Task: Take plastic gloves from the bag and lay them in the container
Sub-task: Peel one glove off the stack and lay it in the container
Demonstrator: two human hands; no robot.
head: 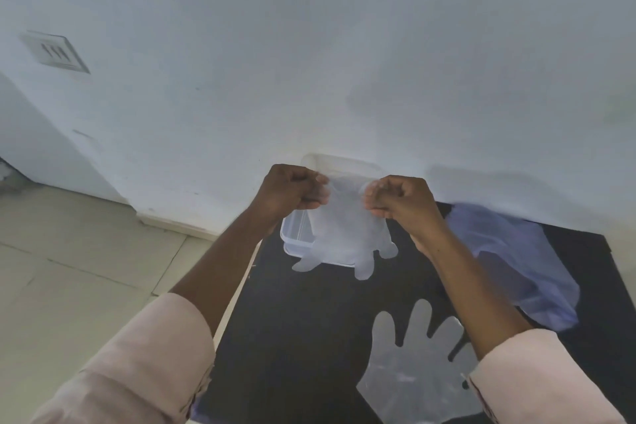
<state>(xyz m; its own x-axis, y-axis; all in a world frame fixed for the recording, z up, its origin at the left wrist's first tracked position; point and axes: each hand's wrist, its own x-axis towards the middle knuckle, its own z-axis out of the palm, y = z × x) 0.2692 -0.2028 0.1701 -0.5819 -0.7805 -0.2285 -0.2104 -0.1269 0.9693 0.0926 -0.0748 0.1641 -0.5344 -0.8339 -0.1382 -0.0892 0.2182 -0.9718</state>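
A clear plastic glove (346, 234) hangs fingers-down between both hands, above the clear plastic container (294, 237). My left hand (292, 191) pinches the left corner of its cuff and my right hand (401, 198) pinches the right corner. The container stands on the black table against the wall, mostly hidden behind the glove. A second clear glove (413, 365) lies flat on the table, fingers pointing away from me, partly under my right sleeve. The bluish translucent bag (516, 258) lies crumpled to the right of my right forearm.
The black table (309, 327) butts against a white wall (344, 62). Its left edge drops to a beige tiled floor (86, 268). A wall socket plate (55, 52) sits far left.
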